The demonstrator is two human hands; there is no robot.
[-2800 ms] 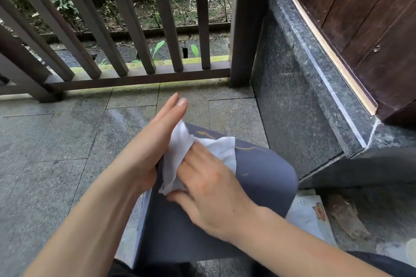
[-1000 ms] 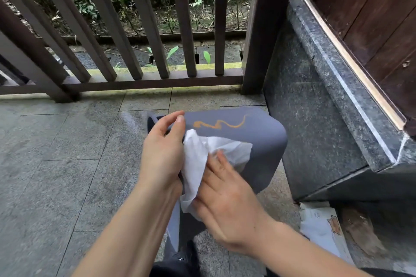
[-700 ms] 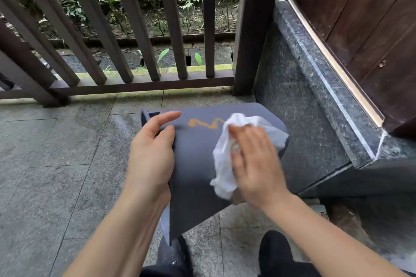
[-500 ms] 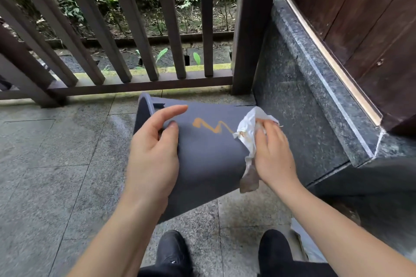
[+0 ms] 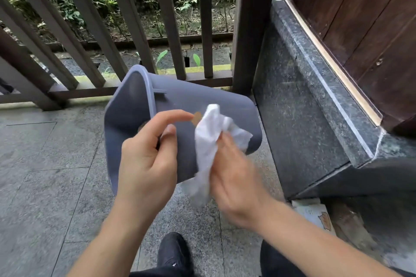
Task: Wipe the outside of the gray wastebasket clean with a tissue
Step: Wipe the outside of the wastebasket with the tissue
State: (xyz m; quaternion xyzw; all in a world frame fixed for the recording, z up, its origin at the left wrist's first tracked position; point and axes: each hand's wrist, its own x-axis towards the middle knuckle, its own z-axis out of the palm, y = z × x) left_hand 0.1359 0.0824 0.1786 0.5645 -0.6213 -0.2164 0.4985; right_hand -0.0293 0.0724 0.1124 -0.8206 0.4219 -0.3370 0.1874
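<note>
Across the middle of the frame, the gray wastebasket is held off the stone floor and tipped on its side, its open mouth turned to the left of the picture and its closed base to the right, near the dark granite ledge and below the wooden railing that fills the upper left. The left hand sits at the rim end with its thumb and fingers curled toward the wall, seemingly steadying the bin, though the actual contact lies behind the hand and I cannot tell how firm that hold is. The right hand, blurred by motion, has 1 crumpled white tissue bunched in its fingers and pressed against the upper wall. Just beside the tissue's left edge, at center frame, a small orange smear shows on the gray plastic. To do this stroke well, I judge the bin needs a firm brace at the rim so it does not roll, while the tissue is pushed left over the smear with a clean fold. Then the bin should be turned so the hidden underside gets wiped.
</note>
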